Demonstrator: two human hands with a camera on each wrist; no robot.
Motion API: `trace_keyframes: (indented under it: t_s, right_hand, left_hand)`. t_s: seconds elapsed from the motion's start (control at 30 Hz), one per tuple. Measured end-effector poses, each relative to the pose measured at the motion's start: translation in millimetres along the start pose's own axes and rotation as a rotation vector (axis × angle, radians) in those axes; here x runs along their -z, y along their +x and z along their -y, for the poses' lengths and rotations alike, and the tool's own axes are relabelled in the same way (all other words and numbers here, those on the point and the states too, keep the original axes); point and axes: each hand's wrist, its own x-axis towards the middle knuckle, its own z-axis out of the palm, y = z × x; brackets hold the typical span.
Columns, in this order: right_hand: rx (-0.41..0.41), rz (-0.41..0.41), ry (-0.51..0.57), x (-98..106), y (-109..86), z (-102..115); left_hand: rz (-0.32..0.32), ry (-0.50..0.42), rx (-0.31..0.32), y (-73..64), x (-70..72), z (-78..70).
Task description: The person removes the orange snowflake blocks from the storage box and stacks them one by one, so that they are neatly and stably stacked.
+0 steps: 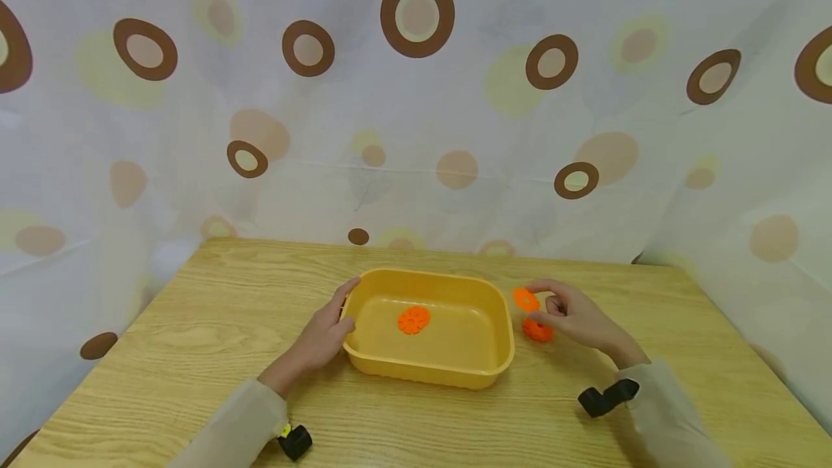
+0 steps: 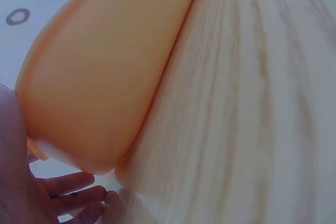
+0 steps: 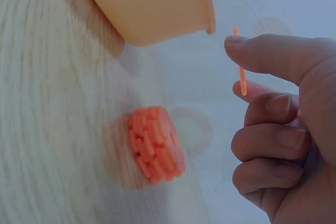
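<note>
A yellow plastic basin stands on the table, with a few flat orange notched discs overlapping on its floor. My left hand grips the basin's left end, thumb over the rim and fingers along the outer wall. Between thumb and index finger, my right hand pinches one thin orange disc, held up just beyond the basin's right rim; the other fingers are curled in. Below it, a stack of orange discs sits on the table beside the basin.
The wooden table spreads around the basin on all sides. Behind it hangs a pale curtain with brown and beige circles, meeting the table's far edge. Black wrist cameras are strapped to both sleeves.
</note>
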Motion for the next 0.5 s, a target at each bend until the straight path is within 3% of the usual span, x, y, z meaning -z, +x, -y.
trace_keyframes:
  t_s: [0.23, 0.5]
  right_hand:
    - [0.062, 0.001, 0.005, 2.4, -9.7, -13.5]
    - [-0.003, 0.024, 0.008, 2.9, -13.0, -23.9]
  left_hand:
    - [-0.010, 0.018, 0.002, 0.1, -0.9, 0.2]
    - [-0.004, 0.010, 0.012, 0.6, -0.1, 0.9]
